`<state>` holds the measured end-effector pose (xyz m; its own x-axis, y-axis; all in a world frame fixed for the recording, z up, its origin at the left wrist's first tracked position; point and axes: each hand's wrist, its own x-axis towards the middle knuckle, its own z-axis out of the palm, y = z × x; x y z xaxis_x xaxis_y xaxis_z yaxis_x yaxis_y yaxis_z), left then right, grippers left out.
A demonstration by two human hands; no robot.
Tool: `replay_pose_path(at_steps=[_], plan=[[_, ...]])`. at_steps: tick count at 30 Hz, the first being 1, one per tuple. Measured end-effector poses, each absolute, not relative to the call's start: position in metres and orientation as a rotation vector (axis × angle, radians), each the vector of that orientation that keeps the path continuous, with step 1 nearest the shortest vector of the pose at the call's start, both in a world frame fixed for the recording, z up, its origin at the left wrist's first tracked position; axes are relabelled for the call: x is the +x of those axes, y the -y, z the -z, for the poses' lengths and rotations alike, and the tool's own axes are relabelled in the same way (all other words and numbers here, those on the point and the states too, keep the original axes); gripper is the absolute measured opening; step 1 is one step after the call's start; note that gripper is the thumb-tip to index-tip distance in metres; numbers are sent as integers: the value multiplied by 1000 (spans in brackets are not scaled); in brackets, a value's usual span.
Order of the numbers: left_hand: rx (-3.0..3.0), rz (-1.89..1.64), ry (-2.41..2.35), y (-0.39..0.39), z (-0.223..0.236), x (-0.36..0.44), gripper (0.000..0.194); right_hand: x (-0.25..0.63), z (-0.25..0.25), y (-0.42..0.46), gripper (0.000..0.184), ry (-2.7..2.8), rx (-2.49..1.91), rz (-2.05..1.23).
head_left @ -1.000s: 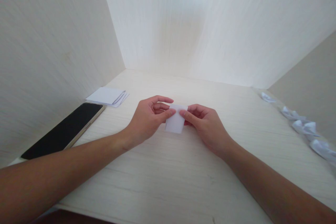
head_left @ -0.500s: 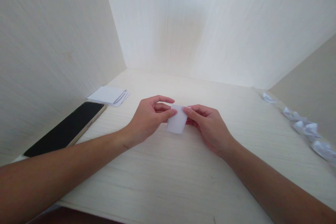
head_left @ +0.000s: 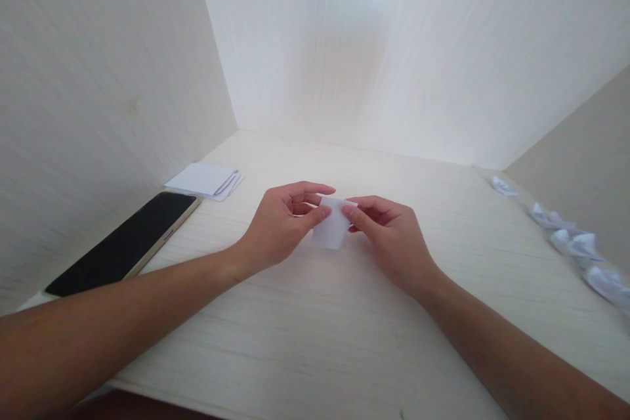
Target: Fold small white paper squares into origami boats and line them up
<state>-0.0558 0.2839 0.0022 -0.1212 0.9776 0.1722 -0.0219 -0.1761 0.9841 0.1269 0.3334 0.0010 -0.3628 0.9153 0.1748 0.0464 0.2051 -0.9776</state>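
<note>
A small white folded paper [head_left: 331,228] is held between both hands just above the pale wooden desk [head_left: 315,335]. My left hand [head_left: 280,220] pinches its left edge with thumb and fingers. The paper's right edge is pinched by my right hand [head_left: 388,236] in the same way. Its lower part hangs free below the fingertips, and its upper part is hidden behind my thumbs.
A black phone [head_left: 125,243] lies at the left beside the side wall. Beyond the phone sits a small stack of white paper sheets [head_left: 204,180]. Several folded white paper pieces [head_left: 571,239] line the right edge. Pale walls close the desk on three sides.
The paper looks narrower and more tapered toward its bottom than a second ago. Both hands stay almost in place, the thumbs shifting slightly on the paper's top.
</note>
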Motion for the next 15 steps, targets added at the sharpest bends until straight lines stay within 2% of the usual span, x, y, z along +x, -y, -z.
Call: replay_pose_path(at_steps=[6,15], plan=[[1158,-1459,-1119,-283,-4,-54,31,129,-3,-330,23,1746,-868,-1007],[1096,-1430,-1071,-285,-2,-54,30,129,0,-334,26,1593,-933,-1201]])
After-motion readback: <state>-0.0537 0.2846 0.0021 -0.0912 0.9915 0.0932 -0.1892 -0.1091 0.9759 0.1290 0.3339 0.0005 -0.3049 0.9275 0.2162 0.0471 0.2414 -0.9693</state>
